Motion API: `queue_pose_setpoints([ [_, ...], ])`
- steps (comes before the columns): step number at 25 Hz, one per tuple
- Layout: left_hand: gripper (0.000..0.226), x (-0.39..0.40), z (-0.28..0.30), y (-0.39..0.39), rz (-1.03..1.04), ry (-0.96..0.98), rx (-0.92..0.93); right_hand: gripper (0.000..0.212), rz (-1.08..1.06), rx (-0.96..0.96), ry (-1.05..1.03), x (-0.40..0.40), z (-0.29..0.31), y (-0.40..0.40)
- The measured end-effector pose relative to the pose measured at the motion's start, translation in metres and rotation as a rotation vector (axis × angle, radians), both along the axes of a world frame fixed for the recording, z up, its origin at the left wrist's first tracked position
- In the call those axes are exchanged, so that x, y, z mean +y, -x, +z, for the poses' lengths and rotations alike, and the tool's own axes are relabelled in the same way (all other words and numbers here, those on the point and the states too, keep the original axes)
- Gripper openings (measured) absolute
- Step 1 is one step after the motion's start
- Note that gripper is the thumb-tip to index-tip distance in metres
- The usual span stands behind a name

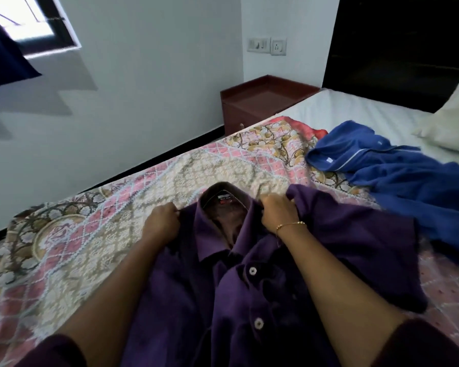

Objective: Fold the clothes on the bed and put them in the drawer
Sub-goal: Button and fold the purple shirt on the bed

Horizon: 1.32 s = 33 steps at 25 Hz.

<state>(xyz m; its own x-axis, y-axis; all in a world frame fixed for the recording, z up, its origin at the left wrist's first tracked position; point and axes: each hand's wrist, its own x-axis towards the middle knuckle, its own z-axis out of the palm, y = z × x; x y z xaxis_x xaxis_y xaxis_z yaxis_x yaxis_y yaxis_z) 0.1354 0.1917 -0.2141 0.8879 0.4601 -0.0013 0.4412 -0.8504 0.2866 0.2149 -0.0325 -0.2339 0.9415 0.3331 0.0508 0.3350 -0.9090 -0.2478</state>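
Purple shirt (276, 274) shoulders pinched by left hand (161, 223) and right hand (278, 211).

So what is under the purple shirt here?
The purple shirt lies on the patterned bedspread, gripped at its shoulders by the left hand and right hand. Anything beneath its middle is covered.

Purple button-front collared shirt (263, 274) lies on patterned pink-and-beige quilted bedspread (96, 223), front up, collar at far end. Left hand (161, 225) grips shirt at left shoulder, right hand (278, 211) grips at right shoulder, collar between them. Crumpled blue garment with pale piping (382, 165) on bed to right and beyond shirt, partly on bedspread, partly on white sheet (350, 112). Off-white pillow (451, 125) at far right, behind blue garment. Dark red-brown wooden bedside cabinet (260, 102) beside bed's far left edge, against wall, below white switch plate and socket (266, 45). Dark-framed window (37, 19) far left.
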Motion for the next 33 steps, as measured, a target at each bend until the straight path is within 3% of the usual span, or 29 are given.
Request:
queue_pose_setpoints([
  [3,0.021,-0.019,0.038,0.010,0.091,0.062,-0.143,0.023,-0.005,-0.019,-0.039,-0.012,0.034,0.014],
  [6,0.022,-0.048,0.110,0.011,0.105,-0.047,-0.268,0.025,0.039,-0.109,-0.166,-0.039,0.099,0.021],
  [9,0.031,-0.094,0.188,0.030,0.046,-0.141,-0.392,0.021,0.164,-0.137,-0.330,-0.087,0.170,0.031],
  [11,0.039,-0.115,0.228,0.050,-0.051,-0.209,-0.394,0.006,0.226,-0.135,-0.393,-0.116,0.210,0.042],
  [15,0.021,-0.139,0.319,0.090,-0.193,-0.246,-0.514,0.006,0.265,-0.175,-0.454,-0.167,0.309,0.062],
  [17,0.012,-0.148,0.377,0.107,-0.145,-0.261,-0.670,0.014,0.284,-0.214,-0.485,-0.179,0.366,0.067],
  [20,0.017,-0.156,0.454,0.130,-0.031,-0.268,-0.843,0.014,0.324,-0.291,-0.514,-0.174,0.441,0.071],
  [27,0.028,-0.145,0.605,0.210,0.281,-0.237,-1.113,0.011,0.329,-0.323,-0.922,-0.127,0.611,0.119],
  [30,0.024,-0.145,0.643,0.242,0.258,-0.526,-1.123,0.012,0.368,-0.471,-0.935,-0.118,0.654,0.140],
  [33,0.038,-0.119,0.667,0.300,0.035,-0.905,-0.914,0.014,0.381,-0.618,-0.914,-0.105,0.689,0.167],
])
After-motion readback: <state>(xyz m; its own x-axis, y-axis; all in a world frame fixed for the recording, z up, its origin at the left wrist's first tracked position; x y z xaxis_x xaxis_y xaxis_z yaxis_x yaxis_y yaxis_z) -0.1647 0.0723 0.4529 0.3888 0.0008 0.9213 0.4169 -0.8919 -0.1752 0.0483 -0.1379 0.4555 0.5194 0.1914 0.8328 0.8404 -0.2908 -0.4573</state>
